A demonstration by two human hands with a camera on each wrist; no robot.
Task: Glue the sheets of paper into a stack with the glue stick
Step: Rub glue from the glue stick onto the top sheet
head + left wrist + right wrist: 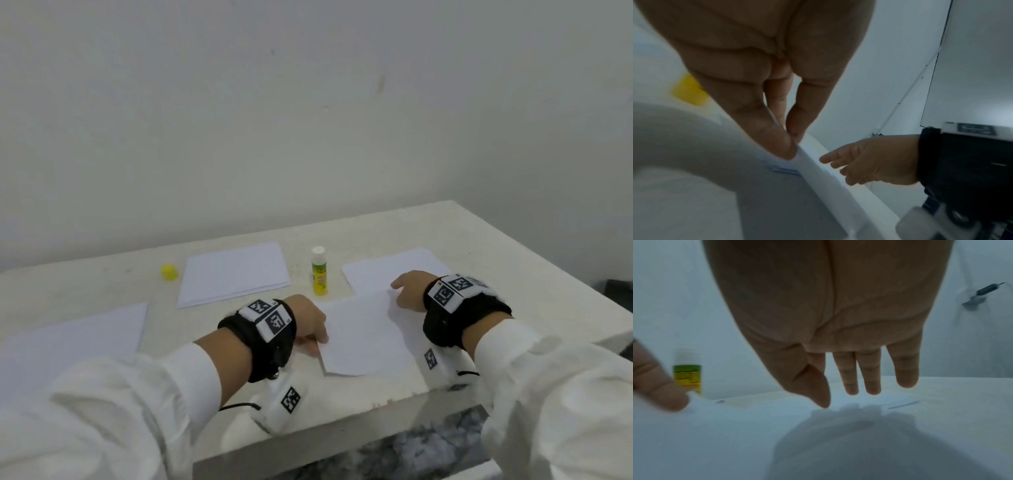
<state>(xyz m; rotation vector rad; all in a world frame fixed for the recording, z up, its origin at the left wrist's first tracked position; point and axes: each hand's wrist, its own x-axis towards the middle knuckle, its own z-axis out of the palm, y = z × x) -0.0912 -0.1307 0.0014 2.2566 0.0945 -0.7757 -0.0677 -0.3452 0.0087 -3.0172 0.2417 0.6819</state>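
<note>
A white sheet of paper (363, 335) lies near the table's front edge. My left hand (317, 339) pinches its left edge between thumb and fingers; the left wrist view shows the pinch (792, 139) and the sheet (818, 172) curving up there. My right hand (399, 291) is over the sheet's far right corner with straight fingers (871, 382) just above the paper and the thumb spread left. The glue stick (319, 270) stands upright and uncapped behind the sheet, also visible in the right wrist view (687, 374). Its yellow cap (169, 272) sits at the back left.
A stack of white sheets (236, 277) lies between the cap and the glue stick. Another sheet (387, 267) lies at the back right, partly under my right hand. One more sheet (68, 342) lies at the left. The table's front edge (342, 421) is close to my wrists.
</note>
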